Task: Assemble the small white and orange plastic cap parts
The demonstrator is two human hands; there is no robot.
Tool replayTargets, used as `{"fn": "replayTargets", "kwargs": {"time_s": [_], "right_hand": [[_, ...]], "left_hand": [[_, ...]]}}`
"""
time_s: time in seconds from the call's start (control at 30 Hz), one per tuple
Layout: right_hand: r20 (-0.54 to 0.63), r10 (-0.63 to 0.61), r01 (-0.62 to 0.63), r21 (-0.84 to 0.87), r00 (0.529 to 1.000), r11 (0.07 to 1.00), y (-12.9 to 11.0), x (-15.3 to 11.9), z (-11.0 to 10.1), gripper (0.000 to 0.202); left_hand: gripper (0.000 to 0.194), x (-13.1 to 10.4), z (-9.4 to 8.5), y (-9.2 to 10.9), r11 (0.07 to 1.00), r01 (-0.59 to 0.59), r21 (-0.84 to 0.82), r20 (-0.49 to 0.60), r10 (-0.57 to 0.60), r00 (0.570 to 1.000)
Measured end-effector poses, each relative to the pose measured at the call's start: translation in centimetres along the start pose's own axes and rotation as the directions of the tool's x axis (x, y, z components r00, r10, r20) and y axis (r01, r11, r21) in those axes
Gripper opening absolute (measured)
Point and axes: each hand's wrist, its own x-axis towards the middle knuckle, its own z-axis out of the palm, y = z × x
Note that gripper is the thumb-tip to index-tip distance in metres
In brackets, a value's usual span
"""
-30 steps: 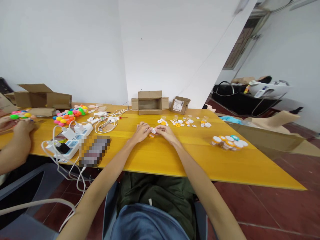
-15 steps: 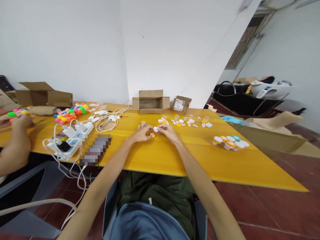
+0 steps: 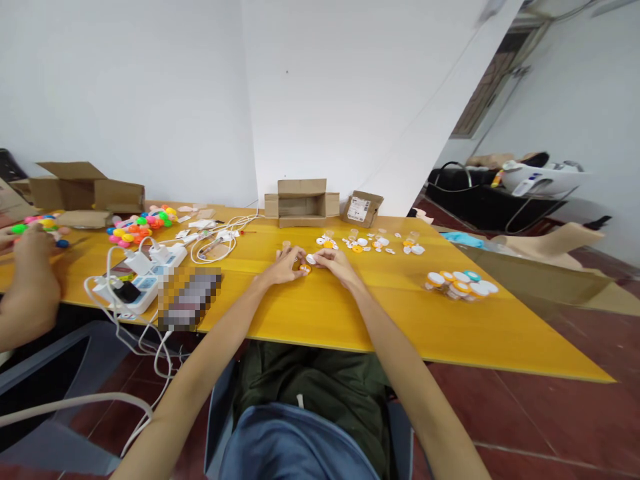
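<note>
Above the middle of the yellow table [image 3: 320,307], my right hand [image 3: 340,265] pinches a small white disc [image 3: 311,259] between thumb and fingertips. My left hand [image 3: 284,267] is just to the left of it, with its fingers curled and its thumb at an orange lid [image 3: 305,269] with a white centre. Part of that lid is covered by the fingertips. A small clear cup [image 3: 287,245] stands right behind my left hand. Several loose white and orange pieces [image 3: 357,249] and clear cups [image 3: 353,235] lie scattered beyond my right hand.
Capped jars [image 3: 460,285] are grouped at the right. Cardboard boxes [image 3: 301,203] stand against the wall. To the left are a power strip [image 3: 150,283], a phone [image 3: 193,300], tangled cables [image 3: 220,243] and colourful balls [image 3: 135,230]; a co-worker's arm [image 3: 33,287] reaches in there.
My left fingers have closed in slightly on the orange lid. My right hand keeps the white disc in nearly the same place. At the far left, the co-worker's hand has shifted a little left.
</note>
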Motion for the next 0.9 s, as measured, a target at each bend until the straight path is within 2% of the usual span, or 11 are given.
{"fn": "replayTargets", "kwargs": {"time_s": [0.37,0.9], "right_hand": [[0.034,-0.045,0.049,-0.118,0.998,0.992,0.61,0.38,-0.19,0.038],[0.050,-0.042,0.049,-0.129,0.998,0.990,0.38,0.18,-0.17,0.038]], "left_hand": [[0.042,0.14,0.38,-0.10,1.000,-0.001,0.026,-0.025,0.002,1.000],[0.039,0.14,0.53,-0.08,1.000,-0.012,-0.001,-0.024,0.012,1.000]]}}
